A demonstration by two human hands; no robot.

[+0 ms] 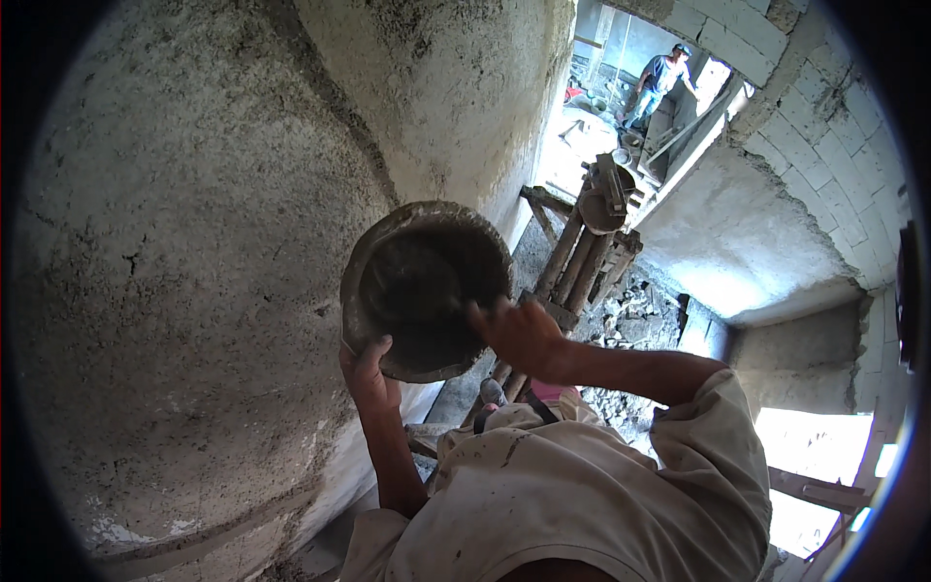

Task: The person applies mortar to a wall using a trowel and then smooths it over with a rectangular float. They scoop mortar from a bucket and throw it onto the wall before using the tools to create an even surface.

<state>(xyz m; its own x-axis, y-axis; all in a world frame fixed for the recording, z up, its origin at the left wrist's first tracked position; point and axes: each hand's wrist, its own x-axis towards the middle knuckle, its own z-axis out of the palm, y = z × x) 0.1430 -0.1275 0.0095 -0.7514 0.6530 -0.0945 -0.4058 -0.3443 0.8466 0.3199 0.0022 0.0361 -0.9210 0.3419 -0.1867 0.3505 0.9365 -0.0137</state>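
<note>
A round, mortar-crusted bucket (353,291) is tilted in front of me, its dark mouth turned toward me. My left hand (369,372) grips its lower left rim, thumb over the edge and fingers on the outside. At the right side of the mouth is my right hand (524,337), its fingers curled and reaching just inside the rim. Whatever those fingers hold is lost in the shadow, and the bucket's contents are too dark to make out.
A rough plastered wall (194,252) rises close on the left. Wooden poles (572,262) of a scaffold run ahead, bearing another bucket (601,211). Rubble (630,315) lies below on the right. A person (662,85) stands far off beyond an opening.
</note>
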